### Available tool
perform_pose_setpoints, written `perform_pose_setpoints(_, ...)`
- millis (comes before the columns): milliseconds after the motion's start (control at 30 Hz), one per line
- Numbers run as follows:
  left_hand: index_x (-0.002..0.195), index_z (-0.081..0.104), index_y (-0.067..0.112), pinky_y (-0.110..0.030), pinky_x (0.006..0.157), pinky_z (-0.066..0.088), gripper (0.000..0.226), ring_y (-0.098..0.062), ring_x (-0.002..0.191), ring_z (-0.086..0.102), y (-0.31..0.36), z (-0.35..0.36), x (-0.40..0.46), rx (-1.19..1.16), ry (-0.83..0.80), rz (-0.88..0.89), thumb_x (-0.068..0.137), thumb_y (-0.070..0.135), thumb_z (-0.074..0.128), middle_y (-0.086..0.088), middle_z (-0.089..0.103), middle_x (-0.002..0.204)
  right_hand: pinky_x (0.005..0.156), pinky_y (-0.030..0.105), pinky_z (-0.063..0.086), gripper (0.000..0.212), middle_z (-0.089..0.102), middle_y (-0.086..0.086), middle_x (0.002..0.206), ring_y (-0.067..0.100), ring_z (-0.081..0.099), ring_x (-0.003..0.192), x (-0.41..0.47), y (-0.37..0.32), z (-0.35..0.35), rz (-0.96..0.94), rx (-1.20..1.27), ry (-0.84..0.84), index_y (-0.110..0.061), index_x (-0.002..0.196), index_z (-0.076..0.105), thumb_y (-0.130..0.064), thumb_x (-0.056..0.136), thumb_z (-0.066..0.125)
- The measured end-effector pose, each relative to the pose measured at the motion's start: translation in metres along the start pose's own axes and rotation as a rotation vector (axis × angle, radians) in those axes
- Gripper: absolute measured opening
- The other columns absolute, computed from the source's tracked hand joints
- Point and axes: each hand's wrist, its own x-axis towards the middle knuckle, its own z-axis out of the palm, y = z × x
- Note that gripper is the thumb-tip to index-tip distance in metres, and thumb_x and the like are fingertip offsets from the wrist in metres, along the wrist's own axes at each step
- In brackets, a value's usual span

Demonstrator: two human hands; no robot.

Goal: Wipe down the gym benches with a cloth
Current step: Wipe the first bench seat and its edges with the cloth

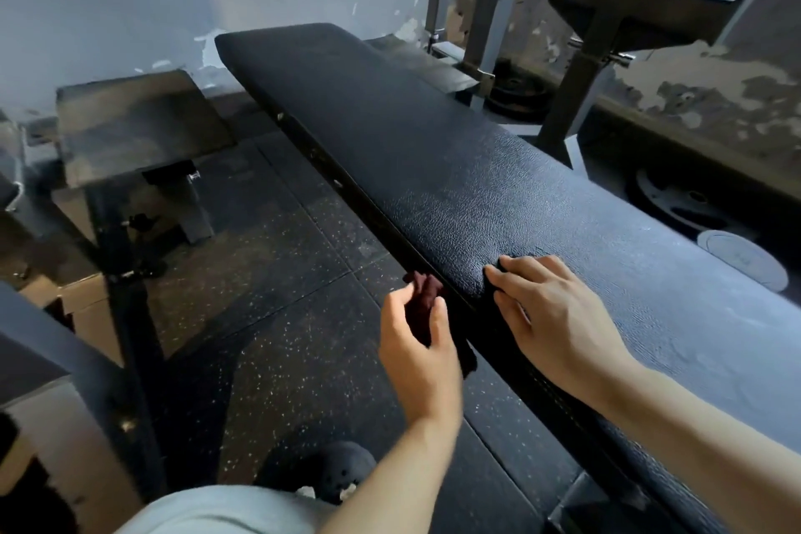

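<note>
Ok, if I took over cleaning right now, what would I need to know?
Left hand: its grip is on the dark red cloth, held just off the near edge of the bench, not on the pad.
Right hand: open, fingers flat on the bench pad near that edge.
Done: can't tell how much has been wiped; the pad shows no clear wipe marks.
Left: put the cloth on the pad and wipe along it to the far end. A second bench stands to the left and looks dusty, so it likely needs wiping too.
</note>
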Motion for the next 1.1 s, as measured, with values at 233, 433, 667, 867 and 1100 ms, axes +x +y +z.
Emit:
perform_pose_setpoints(233, 0.100, 0.066, 0.013, -0.008, 0.071, 0.044, 0.012, -0.015, 0.090, 0.062, 0.006, 0.015, 0.040, -0.018, 0.149, -0.181, 0.088, 0.012, 0.067, -0.002, 0.068, 0.101, 0.081, 0.030, 0.052, 0.035, 0.069, -0.001, 0.109, 0.025, 0.062, 0.090, 0.000, 0.000, -0.002, 0.000, 0.006, -0.021, -0.016, 0.110, 0.072, -0.030, 0.092, 0.045)
perform_pose_setpoints(433, 0.104, 0.066, 0.010, -0.004, 0.075, 0.041, 0.019, -0.004, 0.082, 0.060, 0.002, 0.004, 0.016, 0.064, 0.009, -0.043, 0.085, 0.009, 0.069, 0.002, 0.065, 0.094, 0.078, 0.032, 0.054, 0.038, 0.069, -0.002, 0.105, 0.025, 0.061, 0.087, 0.001, -0.002, -0.006, -0.002, 0.008, -0.035, -0.016, 0.108, 0.072, -0.032, 0.092, 0.041)
perform_pose_setpoints(667, 0.104, 0.062, 0.012, -0.001, 0.067, 0.038, 0.014, -0.012, 0.089, 0.056, 0.003, 0.014, 0.042, 0.078, 0.092, -0.151, 0.091, 0.008, 0.062, -0.002, 0.064, 0.103, 0.079, 0.030, 0.052, 0.041, 0.069, -0.001, 0.107, 0.026, 0.061, 0.088, 0.000, -0.001, -0.009, 0.018, 0.033, -0.078, -0.016, 0.109, 0.072, -0.033, 0.093, 0.039)
perform_pose_setpoints(867, 0.100, 0.058, 0.012, -0.001, 0.073, 0.038, 0.014, -0.004, 0.087, 0.059, 0.004, -0.005, -0.001, 0.123, -0.154, -0.013, 0.089, 0.006, 0.064, -0.002, 0.064, 0.100, 0.080, 0.031, 0.054, 0.042, 0.070, 0.002, 0.101, 0.028, 0.063, 0.086, 0.002, 0.000, -0.015, 0.002, 0.039, -0.128, -0.015, 0.109, 0.072, -0.032, 0.090, 0.039)
perform_pose_setpoints(1100, 0.102, 0.056, 0.023, -0.018, 0.078, 0.042, 0.029, -0.003, 0.087, 0.058, 0.021, -0.009, 0.014, 0.104, -0.142, -0.156, 0.088, -0.003, 0.060, 0.009, 0.059, 0.099, 0.110, 0.008, -0.004, 0.052, 0.026, -0.009, 0.155, 0.003, 0.020, 0.144, -0.036, 0.020, -0.035, -0.086, 0.156, -0.332, -0.021, 0.148, 0.037, -0.038, 0.099, 0.042)
